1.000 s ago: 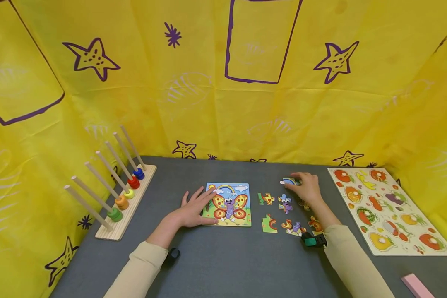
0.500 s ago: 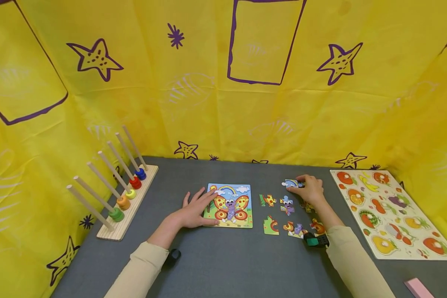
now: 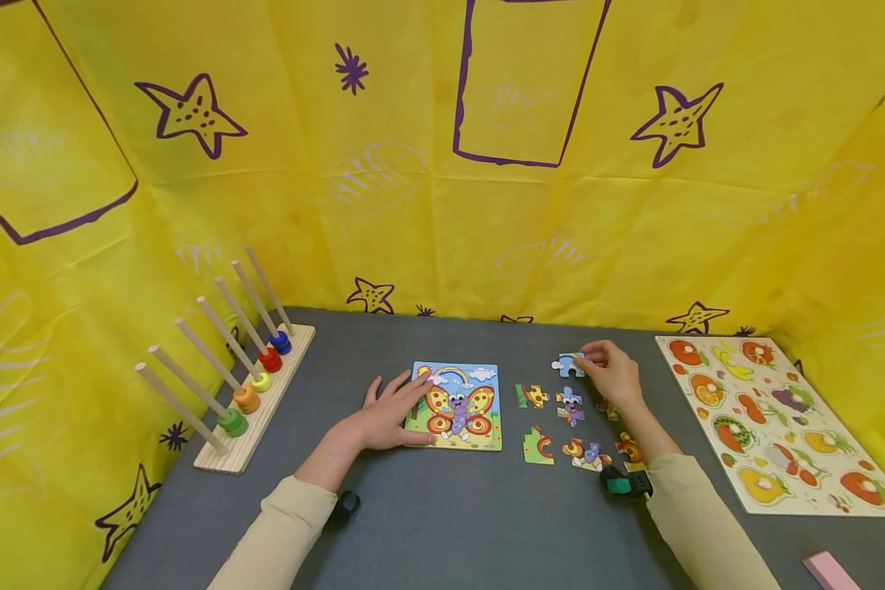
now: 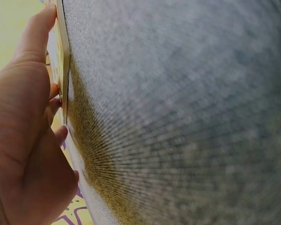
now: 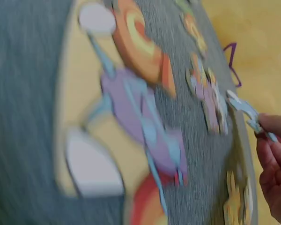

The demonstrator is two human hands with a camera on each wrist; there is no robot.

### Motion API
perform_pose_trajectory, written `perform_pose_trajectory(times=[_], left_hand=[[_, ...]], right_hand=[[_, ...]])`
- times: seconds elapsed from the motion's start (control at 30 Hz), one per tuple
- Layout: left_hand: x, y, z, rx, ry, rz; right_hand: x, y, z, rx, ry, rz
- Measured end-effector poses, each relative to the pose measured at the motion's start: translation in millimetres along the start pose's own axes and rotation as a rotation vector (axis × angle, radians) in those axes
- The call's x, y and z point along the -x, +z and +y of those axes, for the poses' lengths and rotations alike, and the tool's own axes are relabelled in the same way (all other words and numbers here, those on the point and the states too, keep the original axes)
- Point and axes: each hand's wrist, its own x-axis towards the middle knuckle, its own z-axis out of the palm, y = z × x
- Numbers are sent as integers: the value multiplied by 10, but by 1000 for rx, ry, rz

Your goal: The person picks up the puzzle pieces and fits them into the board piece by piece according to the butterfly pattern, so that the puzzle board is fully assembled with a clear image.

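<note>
My left hand (image 3: pixel 385 418) lies with spread fingers on the left side of a square butterfly puzzle picture (image 3: pixel 482 381). In the left wrist view, the thumb touches the edge of that thin board (image 4: pixel 64 61). My right hand (image 3: pixel 615 381) pinches a blue puzzle piece with a white cloud (image 3: pixel 565 366) between thumb and fingers, its notch facing down. The right wrist view shows this piece (image 5: pixel 243 108) tilted at the fingertips. Below it lie several loose pieces, among them a butterfly-face piece (image 3: pixel 571 406), a green corner piece (image 3: pixel 537 447) and a purple-bodied piece (image 3: pixel 586 454).
On the left stands a wooden peg rack (image 3: pixel 288 360) with coloured rings on its pegs. A fruit puzzle board (image 3: pixel 763 442) lies at the right, with a pink block (image 3: pixel 829 569) nearer the front. A yellow patterned cloth (image 3: pixel 413 221) hangs behind the dark table.
The right hand has turned the cloud piece, so that its notch now shows at the bottom, and shifted it slightly. My left hand has stayed on the butterfly picture.
</note>
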Motion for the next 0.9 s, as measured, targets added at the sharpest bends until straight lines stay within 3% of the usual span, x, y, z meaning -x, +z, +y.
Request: perform_pose_trajectory(times=[0.2, 0.33, 0.47, 0.67, 0.9], left_hand=[[-32, 0, -20, -37, 56, 24], [-50, 5, -24, -5, 78, 14], [-58, 9, -18, 26, 55, 2], [-59, 7, -2, 34, 29, 1], [-65, -14, 28, 35, 17, 9]], right_hand=[[40, 184, -225, -111, 54, -44], [84, 345, -422, -163, 42, -89], [125, 525, -622, -197, 21, -127], [175, 833, -895, -249, 56, -169], [210, 1139, -1100, -235, 19, -197]])
